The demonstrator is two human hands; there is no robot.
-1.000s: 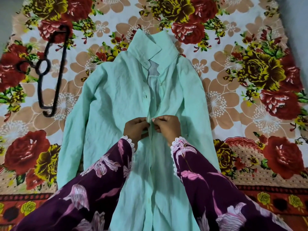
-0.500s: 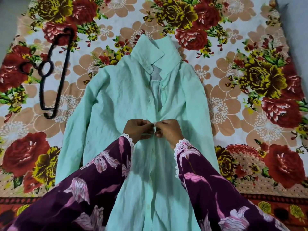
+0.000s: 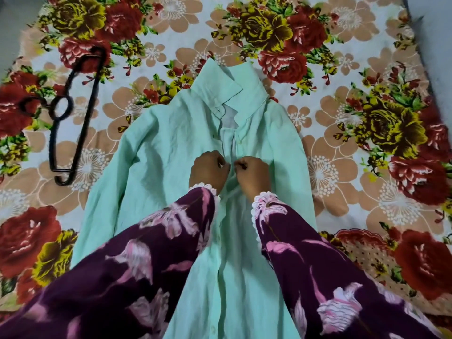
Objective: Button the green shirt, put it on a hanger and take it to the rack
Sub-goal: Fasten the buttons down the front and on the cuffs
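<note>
Both hands pinch green shirt (image 3: 159, 152) placket; button hidden, seemingly between fingers.

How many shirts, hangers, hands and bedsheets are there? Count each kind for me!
Green shirt: 1
Black hanger: 1
Hands: 2, the left hand and the right hand, both pinching the shirt's front edges
Flowery bedsheet: 1
Total: 5

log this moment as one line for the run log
step: buttoning | left hand: pinches placket of pale green cotton shirt | right hand: pinches opposite edge | black plastic hanger: untouched on floral bedsheet
</note>
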